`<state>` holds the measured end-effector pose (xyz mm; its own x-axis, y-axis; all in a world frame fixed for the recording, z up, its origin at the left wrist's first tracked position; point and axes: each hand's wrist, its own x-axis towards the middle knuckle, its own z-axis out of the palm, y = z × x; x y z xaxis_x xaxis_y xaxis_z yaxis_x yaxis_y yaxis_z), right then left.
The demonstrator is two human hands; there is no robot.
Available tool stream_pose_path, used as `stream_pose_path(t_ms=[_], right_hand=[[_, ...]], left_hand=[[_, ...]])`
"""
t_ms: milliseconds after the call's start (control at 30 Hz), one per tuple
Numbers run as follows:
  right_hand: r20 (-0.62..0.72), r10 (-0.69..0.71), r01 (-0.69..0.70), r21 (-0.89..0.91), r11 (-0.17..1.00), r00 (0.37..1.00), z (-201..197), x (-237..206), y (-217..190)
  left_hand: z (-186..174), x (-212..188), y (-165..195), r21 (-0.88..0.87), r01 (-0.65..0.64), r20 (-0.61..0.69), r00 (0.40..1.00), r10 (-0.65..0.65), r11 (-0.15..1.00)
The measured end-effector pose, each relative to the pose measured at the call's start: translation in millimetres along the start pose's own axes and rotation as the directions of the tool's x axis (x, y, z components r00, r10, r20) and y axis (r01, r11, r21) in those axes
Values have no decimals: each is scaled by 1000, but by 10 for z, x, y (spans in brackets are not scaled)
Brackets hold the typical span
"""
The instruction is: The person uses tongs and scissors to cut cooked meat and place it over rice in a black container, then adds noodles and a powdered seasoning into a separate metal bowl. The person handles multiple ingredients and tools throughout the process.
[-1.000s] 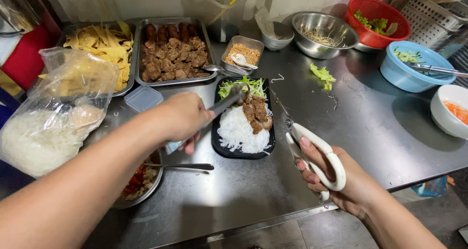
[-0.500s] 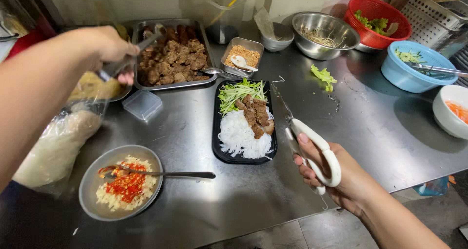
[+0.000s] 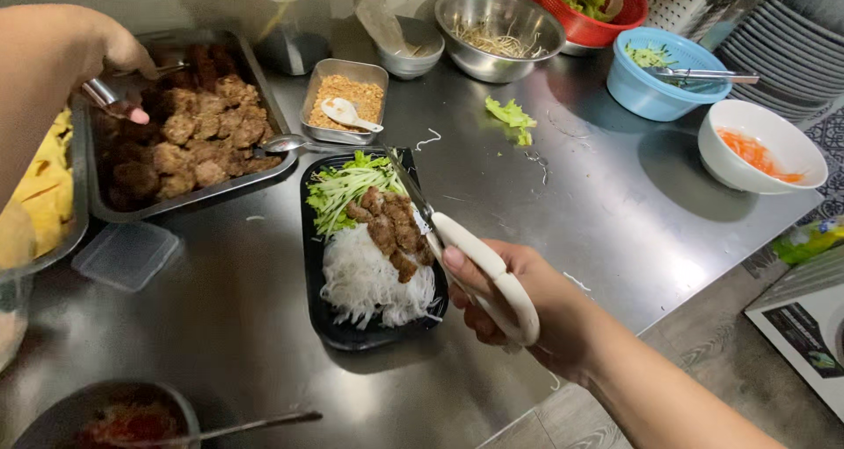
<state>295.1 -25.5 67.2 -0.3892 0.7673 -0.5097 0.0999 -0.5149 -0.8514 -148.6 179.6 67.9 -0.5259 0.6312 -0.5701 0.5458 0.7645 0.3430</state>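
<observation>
Your right hand (image 3: 519,299) is wrapped around the white handles of the scissors (image 3: 466,251), whose blades are shut and lie over the right edge of the black tray (image 3: 309,264). The tray sits at the middle of the steel counter (image 3: 563,211), packed with white noodles (image 3: 365,282), a line of grilled meat pieces (image 3: 391,229) and shredded greens (image 3: 343,185) at its far end. Your left hand (image 3: 105,58) is closed on metal tongs (image 3: 110,93) at the far left, over the near corner of the meat pan (image 3: 264,172), which is filled with browned patties (image 3: 198,137). A spoon (image 3: 286,143) rests against the pan's right rim, just beside the tray. Behind the tray stands a small steel tin (image 3: 318,128) of crushed peanuts with a white spoon (image 3: 347,113) in it. A scrap of lettuce (image 3: 512,116) lies loose on the counter, well apart from the tray. Farther right are a steel bowl (image 3: 457,14) of bean sprouts, a red colander (image 3: 615,22) of greens, a blue bowl (image 3: 646,102) with a utensil across it, and a white bowl (image 3: 774,128) holding carrot shreds. A clear lid (image 3: 127,255) lies left of the tray, and a bowl (image 3: 53,409) of red sauce sits at the near left edge.
</observation>
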Motion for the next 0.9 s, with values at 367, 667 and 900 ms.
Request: stream_pose_path(t_ms=[367,667,900], right_hand=[[49,7,-8,18,1000,999,-52,10,-37],[524,-162,-34,345,938,836,103,44,-291],[646,-173,-127,390,912,743,139,-96,-445]], left_hand=[[-161,308,-516,-522,-171,131,952,276,836],[205,-1261,-922,-944,-110,125,754,645,311],[1027,-2482,-923,-941,-221,8,742,670,256]])
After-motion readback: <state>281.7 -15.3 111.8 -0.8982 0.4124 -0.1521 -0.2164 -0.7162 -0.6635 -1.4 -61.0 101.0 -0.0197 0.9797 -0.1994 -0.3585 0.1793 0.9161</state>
